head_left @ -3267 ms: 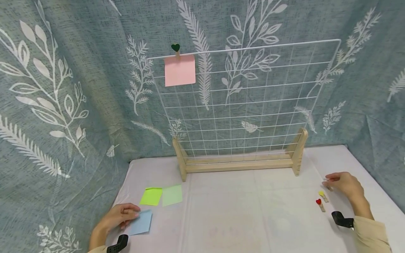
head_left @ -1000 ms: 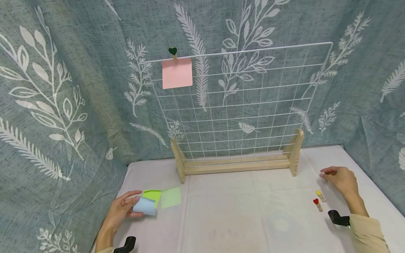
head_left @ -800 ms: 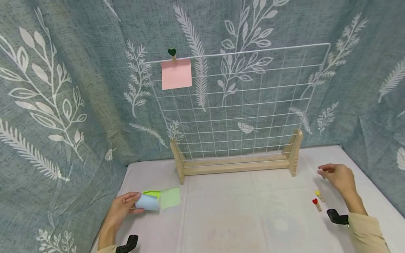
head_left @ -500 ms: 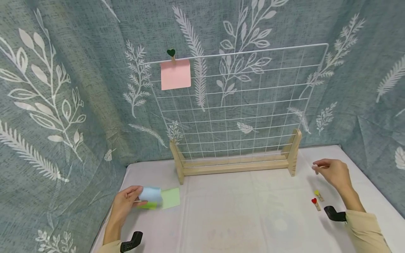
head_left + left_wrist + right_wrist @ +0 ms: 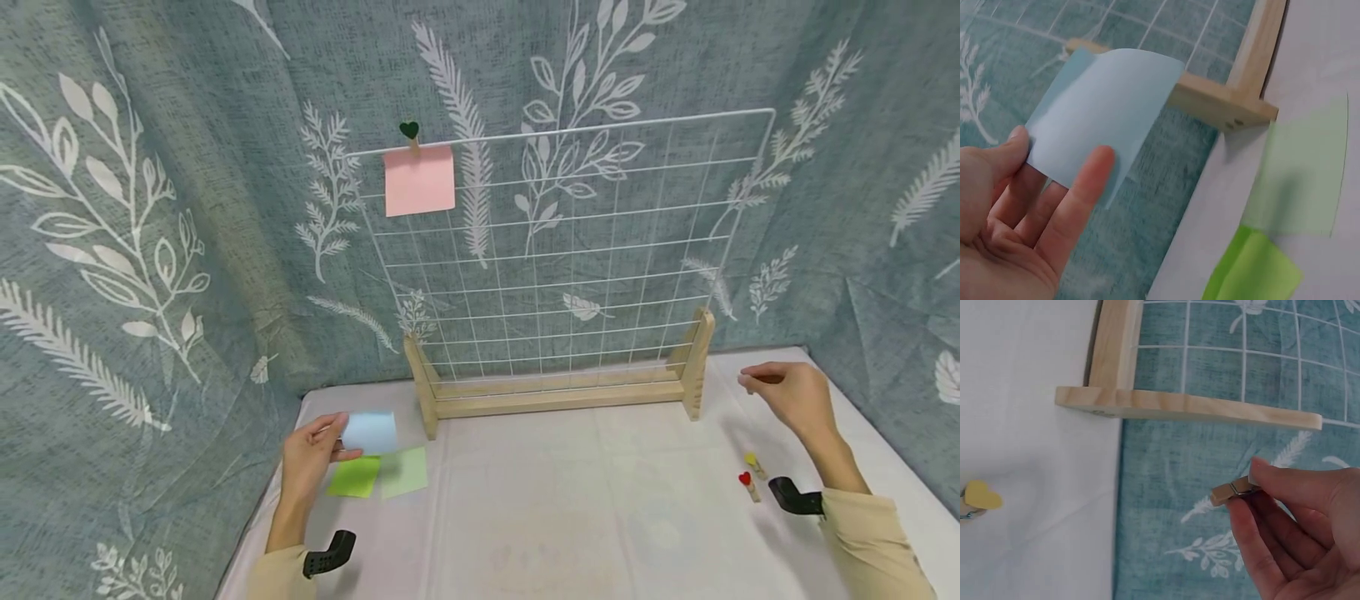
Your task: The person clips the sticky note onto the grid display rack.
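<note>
My left hand [image 5: 309,450] pinches a light blue sticky note [image 5: 371,432] by its left edge, and the note bows slightly in the left wrist view. Beneath it on the table lie a bright green sticky note [image 5: 356,477] and a pale green one [image 5: 404,472]. At the right, my right hand [image 5: 797,402] is raised above the table. In the right wrist view its thumb and fingers pinch a small wooden clothespin [image 5: 1227,491]; the thumb covers one end. A yellow-heart clothespin [image 5: 755,465] and a red-heart clothespin [image 5: 749,486] lie below that hand.
A white wire grid [image 5: 573,292] stands upright in a wooden base [image 5: 558,403] at the back of the white table [image 5: 540,500]. A pink sticky note [image 5: 420,183] hangs at its top left from a green-heart clothespin [image 5: 410,133]. Patterned curtain [image 5: 247,250] surrounds the table.
My left hand has picked the blue note off the table and carried it up and forward past the bright green note. My right hand has lifted the clothespin from the table and moved it forward.
</note>
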`<act>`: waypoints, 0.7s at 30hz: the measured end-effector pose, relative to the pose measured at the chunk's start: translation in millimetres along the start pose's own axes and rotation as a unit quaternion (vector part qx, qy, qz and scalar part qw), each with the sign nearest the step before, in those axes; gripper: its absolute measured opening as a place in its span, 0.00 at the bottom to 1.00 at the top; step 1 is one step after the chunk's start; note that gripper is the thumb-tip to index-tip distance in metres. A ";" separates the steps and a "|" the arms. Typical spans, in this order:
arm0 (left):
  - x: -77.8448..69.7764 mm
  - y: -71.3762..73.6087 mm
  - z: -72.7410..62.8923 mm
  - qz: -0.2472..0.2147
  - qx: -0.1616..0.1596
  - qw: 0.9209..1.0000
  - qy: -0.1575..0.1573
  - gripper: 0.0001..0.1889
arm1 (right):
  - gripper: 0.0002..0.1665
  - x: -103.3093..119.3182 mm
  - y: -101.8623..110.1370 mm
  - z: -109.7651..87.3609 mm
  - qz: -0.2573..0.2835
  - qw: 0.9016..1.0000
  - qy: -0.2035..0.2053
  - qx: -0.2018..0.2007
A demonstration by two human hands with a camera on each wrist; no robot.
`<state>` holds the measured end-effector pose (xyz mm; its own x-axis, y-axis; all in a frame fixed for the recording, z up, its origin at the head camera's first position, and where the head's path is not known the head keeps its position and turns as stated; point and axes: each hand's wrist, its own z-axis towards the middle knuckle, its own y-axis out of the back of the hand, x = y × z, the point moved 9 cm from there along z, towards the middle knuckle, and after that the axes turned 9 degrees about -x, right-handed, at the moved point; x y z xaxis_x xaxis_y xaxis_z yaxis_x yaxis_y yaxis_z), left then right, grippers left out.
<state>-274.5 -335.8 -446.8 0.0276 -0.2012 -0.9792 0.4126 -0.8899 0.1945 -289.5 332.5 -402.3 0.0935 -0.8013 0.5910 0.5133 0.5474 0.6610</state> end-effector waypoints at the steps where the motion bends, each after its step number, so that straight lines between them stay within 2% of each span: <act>1: -2.8 -2.1 0.6 -0.002 -0.002 1.000 -0.005 0.25 | 0.11 1.5 1.2 1.1 0.001 1.000 -0.001 -0.001; 5: -12.3 -10.4 3.4 0.003 -0.006 1.000 -0.022 0.22 | 0.13 9.4 4.1 4.7 0.003 1.000 0.005 -0.003; 11: -20.4 -20.2 7.4 0.006 -0.007 1.000 -0.025 0.20 | 0.13 22.5 3.3 11.6 0.016 1.000 0.014 0.001; 21: -42.9 -47.5 8.0 -0.022 0.025 0.999 -0.026 0.19 | 0.15 55.9 0.4 23.2 0.044 0.999 0.029 0.009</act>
<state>-302.5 -288.2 -413.6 -0.0374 -0.1818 -0.9826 0.3659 -0.9175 0.1558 -303.8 293.6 -358.3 0.1869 -0.7628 0.6191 0.4860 0.6195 0.6165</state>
